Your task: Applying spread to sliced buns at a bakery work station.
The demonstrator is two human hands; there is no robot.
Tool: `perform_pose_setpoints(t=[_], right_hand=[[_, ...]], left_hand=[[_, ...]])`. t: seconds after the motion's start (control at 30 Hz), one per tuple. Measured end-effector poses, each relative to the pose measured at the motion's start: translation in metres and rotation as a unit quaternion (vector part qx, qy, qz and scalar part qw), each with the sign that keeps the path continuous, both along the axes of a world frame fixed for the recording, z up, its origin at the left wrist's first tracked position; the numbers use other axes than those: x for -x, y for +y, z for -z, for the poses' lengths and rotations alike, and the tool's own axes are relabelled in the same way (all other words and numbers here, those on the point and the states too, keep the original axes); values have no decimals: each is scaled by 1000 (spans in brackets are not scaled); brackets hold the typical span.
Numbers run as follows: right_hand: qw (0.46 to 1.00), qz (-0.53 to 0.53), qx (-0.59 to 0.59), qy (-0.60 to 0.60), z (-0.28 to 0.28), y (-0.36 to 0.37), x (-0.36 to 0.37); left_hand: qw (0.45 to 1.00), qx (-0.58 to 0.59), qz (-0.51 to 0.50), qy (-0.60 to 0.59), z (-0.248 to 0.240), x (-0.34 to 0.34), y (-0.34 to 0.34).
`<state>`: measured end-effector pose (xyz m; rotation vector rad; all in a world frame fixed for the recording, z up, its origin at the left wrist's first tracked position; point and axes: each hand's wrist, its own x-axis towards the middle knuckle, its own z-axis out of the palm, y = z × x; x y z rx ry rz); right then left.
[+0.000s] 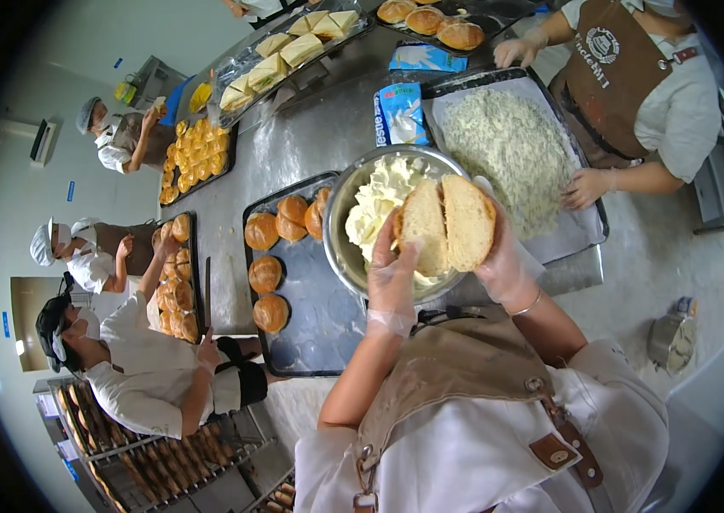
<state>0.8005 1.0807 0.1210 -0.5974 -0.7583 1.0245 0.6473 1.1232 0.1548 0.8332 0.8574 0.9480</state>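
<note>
Over a steel bowl [335, 248] I hold a round bread bun [468, 224] split open, its two pale cut faces turned up. My left hand [393, 278], in a clear plastic glove, grips the left half. Around the right half closes my right hand [503, 256], gloved the same way. Pale yellow cream [372, 205] lies heaped in the bowl below the bun. To the left, a dark baking tray [311, 312] carries several golden buns [264, 274]. On the right, a paper-lined tray [560, 244] bears a wide heap of whitish-green powdery crumbs [512, 154].
Across the tray a co-worker's gloved hands [588, 188] touch its edges. Two blue-white packets [402, 115] lie beyond the bowl. Wrapped sandwiches [285, 56] and more bun trays [176, 286] line the steel table [294, 128]. At left another person holds a long knife [207, 295].
</note>
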Motion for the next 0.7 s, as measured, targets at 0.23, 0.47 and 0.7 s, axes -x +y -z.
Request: perform_pose_setpoints(t=[0.23, 0.47, 0.7], right_hand=[[999, 14, 27, -40, 16, -6, 0], [989, 30, 133, -61, 48, -43, -34], [982, 55, 126, -132, 66, -64, -49]], left_hand=[[981, -76, 88, 154, 24, 5, -1], [654, -251, 163, 695, 77, 67, 49], [458, -270, 290, 796, 167, 82, 30]])
